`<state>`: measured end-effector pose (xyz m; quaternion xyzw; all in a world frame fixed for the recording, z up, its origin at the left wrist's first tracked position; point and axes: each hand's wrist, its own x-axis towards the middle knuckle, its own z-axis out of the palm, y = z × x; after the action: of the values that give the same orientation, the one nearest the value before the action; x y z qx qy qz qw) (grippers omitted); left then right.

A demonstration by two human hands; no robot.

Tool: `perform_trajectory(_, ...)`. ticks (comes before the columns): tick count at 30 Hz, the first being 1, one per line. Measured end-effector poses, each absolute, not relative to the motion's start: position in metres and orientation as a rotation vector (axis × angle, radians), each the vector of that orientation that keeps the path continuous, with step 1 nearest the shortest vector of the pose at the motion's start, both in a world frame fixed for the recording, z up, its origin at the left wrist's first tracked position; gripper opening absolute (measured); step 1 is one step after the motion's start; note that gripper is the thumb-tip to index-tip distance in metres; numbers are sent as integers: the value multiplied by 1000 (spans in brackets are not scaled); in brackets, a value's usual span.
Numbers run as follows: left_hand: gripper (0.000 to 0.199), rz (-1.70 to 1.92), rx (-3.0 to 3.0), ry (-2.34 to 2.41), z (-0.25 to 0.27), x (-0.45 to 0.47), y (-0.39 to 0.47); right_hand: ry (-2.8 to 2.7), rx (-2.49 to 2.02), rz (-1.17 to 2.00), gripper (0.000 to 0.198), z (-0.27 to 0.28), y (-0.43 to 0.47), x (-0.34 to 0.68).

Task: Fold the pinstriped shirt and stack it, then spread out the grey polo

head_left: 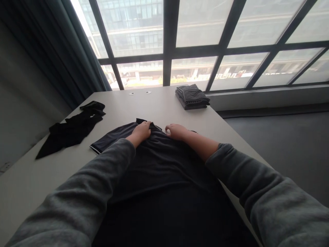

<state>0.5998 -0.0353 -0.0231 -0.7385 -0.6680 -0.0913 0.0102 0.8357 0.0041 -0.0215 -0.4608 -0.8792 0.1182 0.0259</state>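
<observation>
A dark short-sleeved shirt (164, 161) with thin white trim is spread on the table in front of me, its collar end away from me. My left hand (142, 130) is closed on the cloth beside the collar, at the left of the neck opening. To the right of the neck, my right hand (177, 131) has its fingers curled in against the shirt's upper edge. The fingertips of that hand are partly hidden. One sleeve with a white hem sticks out to the left; my right forearm covers much of the other side.
On the white table (123, 106), a crumpled black garment (74, 128) lies at the left. A folded stack of clothes (192, 96), striped on top, sits near the far right corner. Two small white-rimmed discs (148, 92) are at the back edge, before the windows. A dark curtain (64, 48) hangs at left.
</observation>
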Motion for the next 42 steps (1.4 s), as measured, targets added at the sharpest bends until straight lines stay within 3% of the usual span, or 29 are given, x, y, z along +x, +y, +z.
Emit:
perform_trajectory(5,33,-321,-2240,-2091,-35,589,-41,-2649,-1456,518,46,-19,19,808)
perform_trajectory(11,28,-539,-2145,-2084,-59,581,-48,-2678,-1426,480,38,-2,38,783)
perform_trajectory(20,33,-597,-2094,-2156,-62,581,-50,-2492,-1329,141,31,6,57,775)
perform_trajectory(25,39,-566,-2069,-2151,-66,581,-49,-2166,-1127,292,40,-9,69,773)
perform_trajectory(28,40,-541,-2066,-2165,-68,581,-47,-2102,-1257,380,50,-12,77,781)
perform_trajectory(33,43,-519,-2035,-2229,-68,582,-47,-2524,-1538,515,21,-16,74,803)
perform_trajectory(37,44,-507,-2032,-2263,-66,584,-48,-2625,-1440,612,25,-22,58,812)
perform_trajectory(42,44,-474,-1968,-2304,-63,587,-50,-2644,-1386,457,17,-30,38,810)
